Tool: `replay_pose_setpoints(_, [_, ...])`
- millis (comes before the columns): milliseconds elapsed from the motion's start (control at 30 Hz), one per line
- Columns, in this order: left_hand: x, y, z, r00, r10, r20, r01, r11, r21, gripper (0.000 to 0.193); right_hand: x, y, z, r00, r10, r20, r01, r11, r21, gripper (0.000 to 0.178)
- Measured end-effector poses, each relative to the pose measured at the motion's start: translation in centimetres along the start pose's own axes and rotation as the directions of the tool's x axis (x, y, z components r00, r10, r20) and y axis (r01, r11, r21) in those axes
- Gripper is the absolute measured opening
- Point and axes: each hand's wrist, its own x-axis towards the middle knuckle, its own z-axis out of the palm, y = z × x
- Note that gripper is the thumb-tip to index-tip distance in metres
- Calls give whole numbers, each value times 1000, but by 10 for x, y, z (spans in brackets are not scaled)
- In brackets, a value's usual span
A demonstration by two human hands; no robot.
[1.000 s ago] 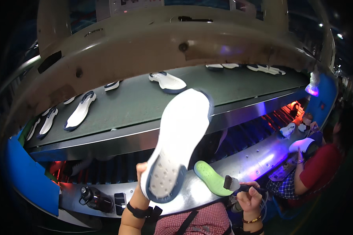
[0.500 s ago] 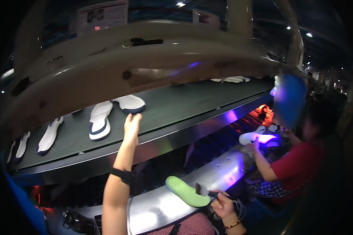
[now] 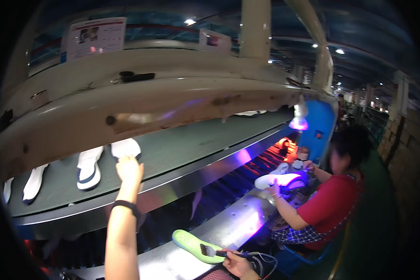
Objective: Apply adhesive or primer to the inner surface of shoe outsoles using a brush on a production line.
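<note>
My left hand (image 3: 129, 171) reaches over the conveyor belt, its fingers closed at the near end of a white shoe sole (image 3: 125, 147) with a dark navy edge. The sole lies on the belt; its far part is hidden under the overhanging hood. My right hand (image 3: 238, 265), low in the view, grips the dark handle of a flat brush (image 3: 208, 251). The brush's brown bristles lie over a light green shoe sole (image 3: 185, 240). That sole rests at the metal ledge, and whether its bristles touch it I cannot tell.
More white soles (image 3: 89, 169) lie along the green conveyor belt (image 3: 186, 140), bordered by a metal rail (image 3: 210, 167). A beige hood (image 3: 172, 100) overhangs it. To the right, a seated co-worker in red (image 3: 329, 210) handles a white sole (image 3: 280, 180) under purple light.
The view has shifted, so everything appears further left and the belt lower. My left hand has come onto the white sole's near end, its fingers now curled. The brush has moved further onto the green sole.
</note>
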Motion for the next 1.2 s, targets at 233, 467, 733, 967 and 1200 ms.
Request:
replay_pose_setpoints(233, [-31, -2, -61, 800, 222, -558, -446, 841, -305, 16, 2, -1, 7, 992, -124, -30, 115, 969, -219, 24])
replay_pose_setpoints(467, [-163, 0, -89, 707, -705, 45, -188, -249, -950, 38, 15, -2, 0, 985, -166, -50, 139, 931, -337, 24])
replay_pose_setpoints(733, [-168, -44, -120, 859, 170, 482, 341, -894, -292, 70, 12, -39, 21, 985, -172, 19, 173, 980, -102, 21])
replay_pose_setpoints(967, [-234, -30, -128, 902, 302, 308, 334, -941, -57, 79, -10, -63, 23, 863, -474, 177, 489, 870, -56, 23])
replay_pose_setpoints(1200, [-289, -34, -58, 679, 590, 437, 723, -642, -256, 76, -12, -48, 77, 839, -326, 436, 416, 901, -126, 28])
